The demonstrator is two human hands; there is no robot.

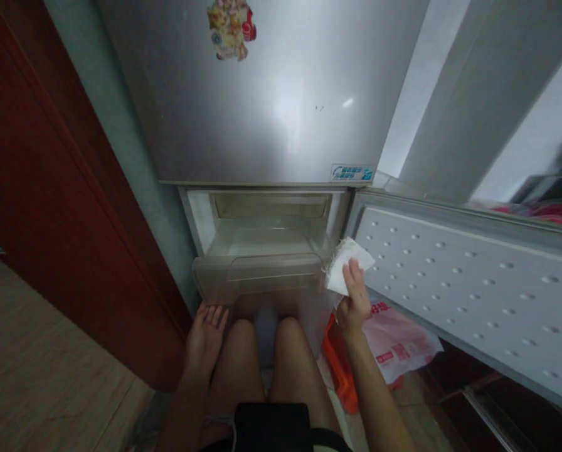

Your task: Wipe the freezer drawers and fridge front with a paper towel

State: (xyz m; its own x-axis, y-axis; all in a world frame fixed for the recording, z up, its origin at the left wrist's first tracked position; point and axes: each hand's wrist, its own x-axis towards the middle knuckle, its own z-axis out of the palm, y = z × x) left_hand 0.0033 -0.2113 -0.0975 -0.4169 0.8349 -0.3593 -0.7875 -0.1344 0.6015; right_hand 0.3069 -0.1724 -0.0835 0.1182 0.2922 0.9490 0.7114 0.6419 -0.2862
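Right grip (355, 302) pinches white cloth (345, 254) by the right corner of the clear drawer (266, 276), left grip (206, 333) loosely uncurled near its left corner, contact unclear; cloth probably best pressed flat, drawer steadied.

Sits or squats low, with bare knees (288, 336) bent and side by side, a narrow gap between them. Reaches forward with both bare arms, holding the hands well apart, outside the knees. Holds the left forearm (187, 392) close beside the left leg, with the left hand (207, 339) apparently palm up and its fingers lightly curved. Slants the right forearm (377, 383) inward, with the right hand (355, 298) farther forward, in a pinching grip, its fingers (352, 273) pointing ahead.
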